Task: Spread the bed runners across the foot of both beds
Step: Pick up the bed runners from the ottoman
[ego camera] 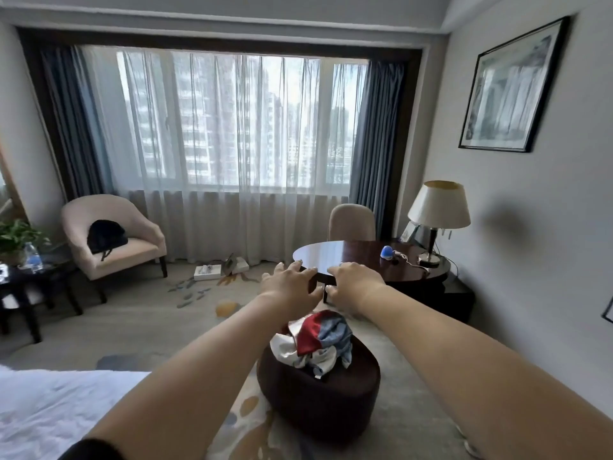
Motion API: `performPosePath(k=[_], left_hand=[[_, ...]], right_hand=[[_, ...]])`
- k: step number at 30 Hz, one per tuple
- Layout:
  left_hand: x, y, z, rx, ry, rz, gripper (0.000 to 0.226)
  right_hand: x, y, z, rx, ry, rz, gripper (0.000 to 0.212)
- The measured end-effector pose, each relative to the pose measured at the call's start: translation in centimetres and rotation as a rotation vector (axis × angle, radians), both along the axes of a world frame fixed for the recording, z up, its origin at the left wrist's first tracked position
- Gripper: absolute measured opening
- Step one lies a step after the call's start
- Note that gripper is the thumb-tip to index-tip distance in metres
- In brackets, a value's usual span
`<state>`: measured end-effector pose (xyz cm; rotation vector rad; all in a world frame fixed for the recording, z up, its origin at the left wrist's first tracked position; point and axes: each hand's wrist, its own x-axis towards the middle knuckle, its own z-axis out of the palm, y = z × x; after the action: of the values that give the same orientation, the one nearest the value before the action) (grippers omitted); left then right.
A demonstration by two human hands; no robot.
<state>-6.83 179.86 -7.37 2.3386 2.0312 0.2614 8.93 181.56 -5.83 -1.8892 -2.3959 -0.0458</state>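
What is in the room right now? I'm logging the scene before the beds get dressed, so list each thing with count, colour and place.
Bed runners: crumpled pile, red, blue, white; on ottoman.
Ottoman: one, dark brown; centre floor.
Bed: one corner, white; lower left.
Armchair: one, cream; left of window.
Bag: one, black; on armchair.
Round table: one, dark wood; right.
Lamp: one, cream shade; on table.
Picture: one, black frame; right wall.
Left hand: open, above runners.
Right hand: open, above runners.
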Motion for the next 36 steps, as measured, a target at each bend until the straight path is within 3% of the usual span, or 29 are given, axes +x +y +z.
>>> performPosePath(k=[8, 17, 25, 36], left_hand=[[-5.6, 18.7, -3.1, -0.023, 0.01, -0.03, 0.064], [-6.3, 36.8, -5.9, -0.056, 0.036, -0.155, 0.059], [-2.2, 53.2, -13.4, -0.147, 0.055, -0.211, 0.057], [0.1, 69.0, -25.9, -0.389, 0.048, -0.125, 0.06]], right_hand=[[-4.6, 17.1, -4.1, -0.073, 0.045, -0.078, 0.04], [-6.3, 33.8, -7.5, -0.149, 0.091, -0.144, 0.051], [-2.9, 50.7, -13.5, -0.182, 0.09, -0.123, 0.041], [1.3, 68.2, -24.0, -0.336, 0.069, -0.091, 0.05]])
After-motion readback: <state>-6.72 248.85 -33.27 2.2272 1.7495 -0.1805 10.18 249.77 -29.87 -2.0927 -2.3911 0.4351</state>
